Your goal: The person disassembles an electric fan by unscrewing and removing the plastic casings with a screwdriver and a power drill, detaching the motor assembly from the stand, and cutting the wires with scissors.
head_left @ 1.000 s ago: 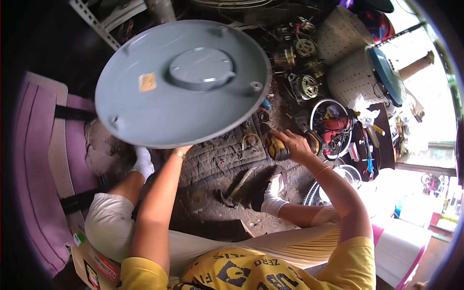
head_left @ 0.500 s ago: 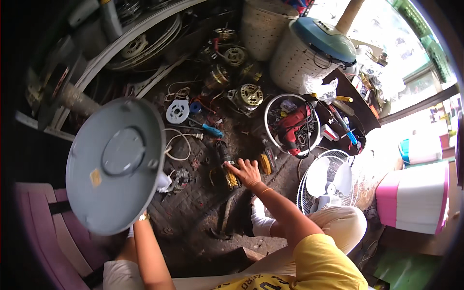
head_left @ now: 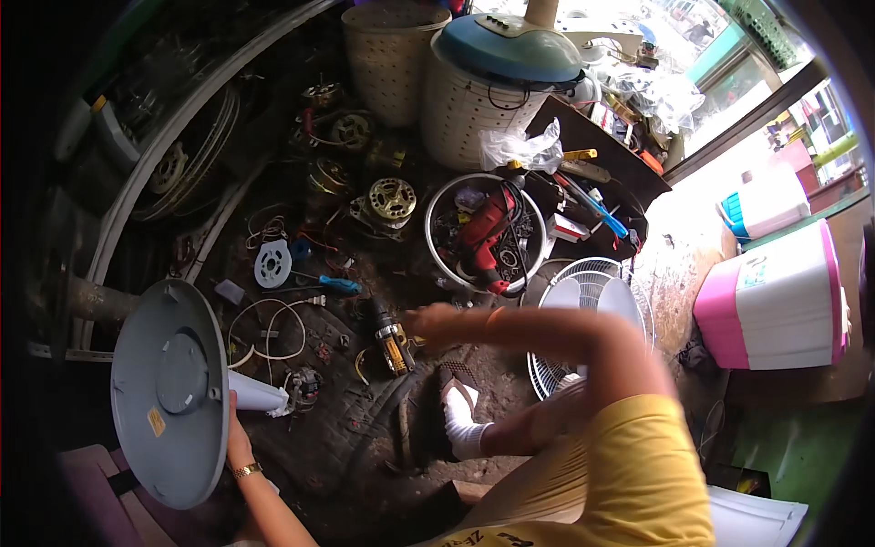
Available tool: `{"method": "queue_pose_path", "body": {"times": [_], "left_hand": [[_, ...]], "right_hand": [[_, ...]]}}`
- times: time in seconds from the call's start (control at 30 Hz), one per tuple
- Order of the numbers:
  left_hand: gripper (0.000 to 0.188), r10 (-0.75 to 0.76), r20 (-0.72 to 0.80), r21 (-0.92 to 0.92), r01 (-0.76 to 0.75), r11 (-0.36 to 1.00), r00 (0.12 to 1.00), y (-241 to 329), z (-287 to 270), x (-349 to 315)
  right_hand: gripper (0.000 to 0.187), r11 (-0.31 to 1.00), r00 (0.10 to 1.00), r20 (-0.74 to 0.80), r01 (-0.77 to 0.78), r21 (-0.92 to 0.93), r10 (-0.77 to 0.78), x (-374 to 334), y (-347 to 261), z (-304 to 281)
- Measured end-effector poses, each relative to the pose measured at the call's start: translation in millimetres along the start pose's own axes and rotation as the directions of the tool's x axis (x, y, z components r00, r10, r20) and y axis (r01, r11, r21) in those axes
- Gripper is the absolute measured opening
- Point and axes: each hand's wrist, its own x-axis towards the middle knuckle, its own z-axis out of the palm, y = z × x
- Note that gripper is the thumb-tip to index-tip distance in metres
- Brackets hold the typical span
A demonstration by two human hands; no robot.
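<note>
My left hand (head_left: 235, 442) grips a fan stand by its white post (head_left: 257, 392), close behind the wide grey round base (head_left: 173, 397); the base hides some fingers. A fan motor (head_left: 303, 389) sits at the post's far end, near the floor. My right hand (head_left: 432, 325), smeared by motion, is just right of a yellow and black cordless drill (head_left: 394, 350) lying on the floor. Its fingers do not show clearly. A blue-handled screwdriver (head_left: 339, 284), a coiled white cord (head_left: 303, 339) and a white round plate (head_left: 272, 264) lie beyond the drill.
A round basin (head_left: 432, 239) holds a red corded drill (head_left: 487, 228) and small parts. Fan motors (head_left: 392, 201) lie behind, before perforated tubs (head_left: 456, 114). At right are a fan grille (head_left: 538, 346) and a pink and white box (head_left: 770, 296). My socked foot (head_left: 463, 428) is near the drill.
The view has shifted. The fan stand's base has tipped and swung away, baring its post and motor. My right hand has moved off the drill's top to its right side, elbow raised.
</note>
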Motion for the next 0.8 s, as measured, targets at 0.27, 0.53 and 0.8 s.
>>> {"method": "queue_pose_path", "body": {"times": [0.27, 0.53, 0.8], "left_hand": [[0.069, 0.132, 0.004, -0.307, -0.124, 0.944, 0.991, -47, -60, 22], [0.064, 0.136, 0.033, 0.25, -0.14, 0.958, 0.99, 19, -15, -1], [0.06, 0.094, 0.195, 0.287, -0.148, 0.946, 0.976, 86, -4, 18]], "right_hand": [[0.044, 0.372, 0.055, -0.623, -0.842, 0.391, 0.78, -262, 259, -94], [0.037, 0.16, -0.031, -0.652, -0.96, 0.231, 0.758, -362, 365, 32], [0.039, 0.676, -0.134, -0.933, -0.656, 0.336, 0.334, -410, 278, -157]]}}
